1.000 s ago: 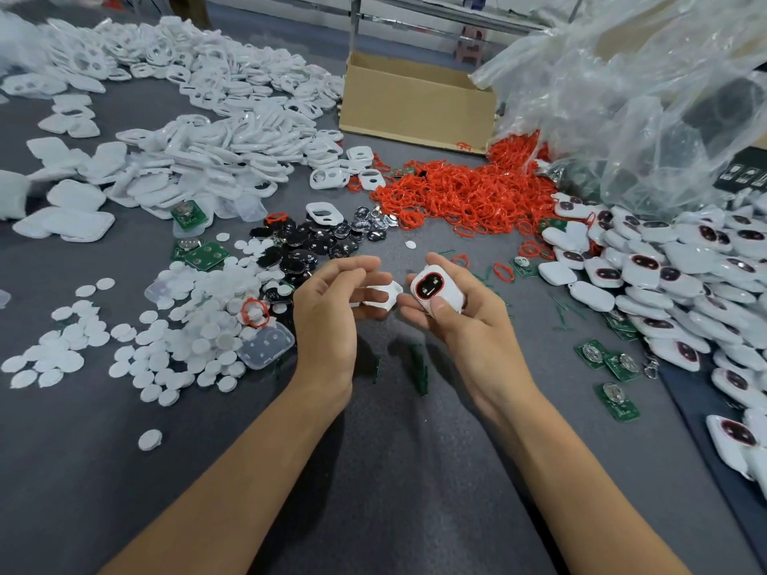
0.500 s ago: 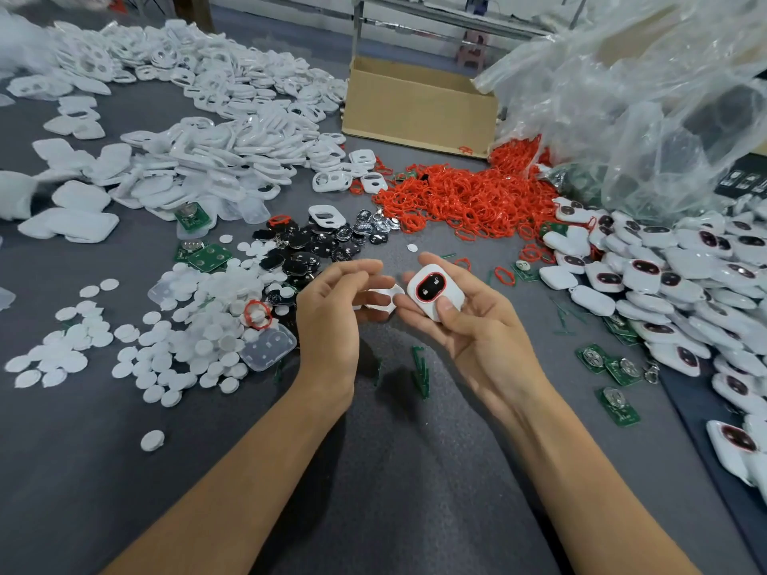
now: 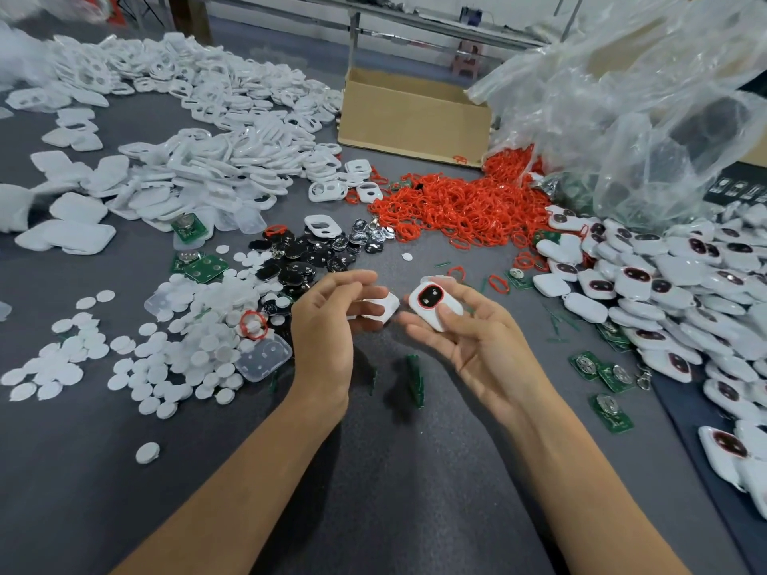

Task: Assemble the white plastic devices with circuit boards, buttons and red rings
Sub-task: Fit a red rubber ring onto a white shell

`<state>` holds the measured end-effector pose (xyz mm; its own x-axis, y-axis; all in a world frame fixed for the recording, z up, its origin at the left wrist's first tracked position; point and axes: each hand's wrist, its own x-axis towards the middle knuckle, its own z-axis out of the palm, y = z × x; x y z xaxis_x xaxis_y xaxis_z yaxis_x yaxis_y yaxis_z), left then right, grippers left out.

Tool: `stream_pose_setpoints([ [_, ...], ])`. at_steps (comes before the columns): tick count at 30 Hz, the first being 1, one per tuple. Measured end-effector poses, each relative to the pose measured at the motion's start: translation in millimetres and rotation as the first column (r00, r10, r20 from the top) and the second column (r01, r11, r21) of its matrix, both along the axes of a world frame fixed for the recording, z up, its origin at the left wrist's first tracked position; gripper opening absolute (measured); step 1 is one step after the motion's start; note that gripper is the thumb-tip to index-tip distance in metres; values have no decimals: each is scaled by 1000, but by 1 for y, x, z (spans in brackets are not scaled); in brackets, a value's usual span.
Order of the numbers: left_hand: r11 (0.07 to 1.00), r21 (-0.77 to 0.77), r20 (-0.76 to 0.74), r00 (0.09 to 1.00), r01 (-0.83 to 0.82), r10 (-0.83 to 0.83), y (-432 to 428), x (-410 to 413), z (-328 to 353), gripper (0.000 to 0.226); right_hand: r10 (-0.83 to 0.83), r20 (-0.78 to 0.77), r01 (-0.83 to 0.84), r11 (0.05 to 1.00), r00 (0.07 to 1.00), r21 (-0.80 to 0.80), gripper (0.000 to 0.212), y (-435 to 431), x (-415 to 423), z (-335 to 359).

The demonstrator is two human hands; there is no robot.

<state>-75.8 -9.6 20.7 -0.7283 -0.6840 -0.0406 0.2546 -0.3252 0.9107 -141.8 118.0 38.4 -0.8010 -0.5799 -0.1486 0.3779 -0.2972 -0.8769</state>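
Head view: your right hand (image 3: pixel 469 338) lies palm up over the tabletop (image 3: pixel 415 491). The front half (image 3: pixel 433 302) of a device rests across its fingers, pinned by your thumb on the lower face. A red ring frames the dark button window, which faces up. Your left hand (image 3: pixel 328 321) has its back to the camera, fingers loosely curled, and pinches a plain white cover (image 3: pixel 382 309) at its edge. The two parts hang just beside each other, with a thin gap showing between them.

This looks like the closing step, so first check that the ring sits even all round the window. Turn the cover so its rounded outline matches the front half, and seat one end before the other. Then press round the rim, not the middle, so nothing inside tilts. Slide your right thumb off the face towards the edge to leave room for the join.

The pile of finished devices (image 3: pixel 664 284) lies near your right hand. Loose red rings (image 3: pixel 456 213) and circuit boards (image 3: pixel 203 267) lie further ahead.
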Motion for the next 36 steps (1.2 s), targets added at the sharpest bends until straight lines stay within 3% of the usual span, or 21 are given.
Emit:
stream_pose_setpoints([
  [3, 1000, 4, -2, 1000, -1, 1, 1, 0, 0, 27, -275, -10, 275, 959, 961, 70, 27, 13, -17, 6],
  [5, 1000, 8, 0, 1000, -5, 5, 0, 1, 0, 27, -512, -55, 511, 859, 857, -30, 33, 37, -39, 16],
  [7, 1000, 14, -3, 1000, -10, 10, -1, 0, 0, 27, -665, -88, 643, 742, 742, -189, 57, 71, -65, 26],
  [9, 1000, 17, -2, 1000, -8, 8, -2, 0, -1, 27, -716, -169, 691, 698, 677, -190, 77, 100, -84, 28],
  [11, 1000, 22, -2, 1000, -7, 7, -2, 0, -1, 26, -719, -317, 753, 658, 618, -25, 86, 115, -91, 20],
  [15, 1000, 13, 8, 1000, -4, 4, -2, -1, -3, 26, -676, -508, 832, 529, 533, 169, 70, 116, -93, -1],
  [21, 1000, -28, 47, 999, -10, 11, -1, -3, -5, 27, -340, -735, 716, 642, 587, 275, 48, 68, -72, 3],
  [26, 990, -140, 98, 995, -4, 18, 5, -4, -7, 25, 206, -780, 483, 683, 591, 547, 38, -9, -59, 23],
  [29, 979, -206, 138, 990, 4, 25, 8, -6, -7, 28, 510, -739, 393, 631, 439, 669, 36, -72, -61, 35],
  [31, 978, -206, 137, 990, 14, 15, 8, -6, -6, 28, 618, -714, 390, 600, 329, 698, 35, -113, -64, 36],
  [33, 978, -208, 123, 992, 18, 8, 8, -5, -5, 28, 687, -663, 392, 544, 300, 742, 31, -146, -68, 32],
  [35, 974, -224, 117, 993, 19, 7, 8, -4, -4, 27, 758, -581, 442, 430, 295, 787, 17, -167, -72, 22],
  [36, 973, -231, 115, 993, 15, 12, 8, -3, -4, 27, 770, -566, 484, 391, 293, 783, 22, -172, -73, 18],
])
